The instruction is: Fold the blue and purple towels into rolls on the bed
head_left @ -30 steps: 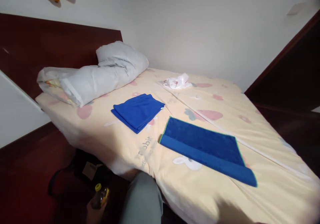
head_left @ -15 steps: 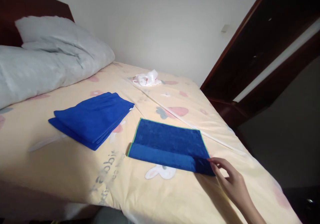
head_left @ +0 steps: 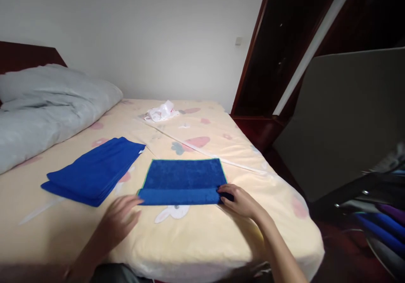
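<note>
A blue cloth with green edging (head_left: 185,174) lies on the bed, its near edge turned over into a lighter blue strip. My right hand (head_left: 237,198) is at the right end of that strip, fingers curled on the cloth. My left hand (head_left: 122,217), slightly blurred, is just off the strip's left end with fingers apart and nothing in them. To the left lies a folded stack of brighter blue cloth (head_left: 95,169) with a small white tag at its right corner.
The bed (head_left: 190,241) has a cream patterned sheet. A crumpled white plastic bag (head_left: 162,111) lies farther back, and a grey quilt (head_left: 57,101) is at the left. Dark wooden furniture (head_left: 253,80) and a grey panel (head_left: 351,118) stand on the right.
My left hand has come into view near the cloth's left end. My right hand has shifted from the cloth's corner onto the folded strip. The view has turned rightward and levelled.
</note>
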A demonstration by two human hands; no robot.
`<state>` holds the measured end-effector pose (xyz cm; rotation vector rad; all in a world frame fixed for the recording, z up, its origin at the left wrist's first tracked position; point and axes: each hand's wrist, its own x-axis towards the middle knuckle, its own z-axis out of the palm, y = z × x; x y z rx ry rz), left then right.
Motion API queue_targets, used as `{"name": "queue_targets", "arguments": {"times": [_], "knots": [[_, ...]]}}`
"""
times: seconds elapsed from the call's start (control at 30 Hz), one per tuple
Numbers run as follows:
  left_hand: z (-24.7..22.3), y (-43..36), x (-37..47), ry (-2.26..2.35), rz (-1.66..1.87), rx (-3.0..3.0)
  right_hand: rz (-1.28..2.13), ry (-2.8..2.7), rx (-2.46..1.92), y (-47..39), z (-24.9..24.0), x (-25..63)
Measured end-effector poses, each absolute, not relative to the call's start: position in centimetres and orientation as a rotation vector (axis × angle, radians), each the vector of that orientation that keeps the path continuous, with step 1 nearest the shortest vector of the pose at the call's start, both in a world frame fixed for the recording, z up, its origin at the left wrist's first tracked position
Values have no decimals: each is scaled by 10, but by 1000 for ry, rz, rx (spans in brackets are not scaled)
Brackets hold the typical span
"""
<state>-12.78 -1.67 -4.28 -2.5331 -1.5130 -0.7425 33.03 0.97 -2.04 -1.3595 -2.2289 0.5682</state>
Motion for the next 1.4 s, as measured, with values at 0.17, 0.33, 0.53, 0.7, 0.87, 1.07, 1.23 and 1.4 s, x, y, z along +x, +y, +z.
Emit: {"name": "queue_targets", "arguments": {"times": [0.17,0.33,0.53,0.7,0.87,1.07,1.23,1.4], "knots": [[-31,20,-83,-1642,-416,-2839,669,-2202,-1334,1,-34,342],[-52,23,-102,-1770,-707,-2680,532,-2117,-1364,3,-45,345],[-46,28,-128,-1920,-889,-2724,809,-1843,-1467,11,-47,346],[-47,37,-129,-2371,-1097,-2525,980,-1548,-1397,31,-54,348],[-44,44,-118,-2449,-1455,-2457,928,-1475,-1524,49,-63,345],[-60,60,-107,-2369,-1349,-2263,761,-1627,-1610,49,-58,337],[-60,57,-101,-2257,-1033,-2083,728,-1701,-1617,40,-46,343],[-55,37,-98,-2136,-654,-2045,691,-1864,-1793,26,-41,350]]}}
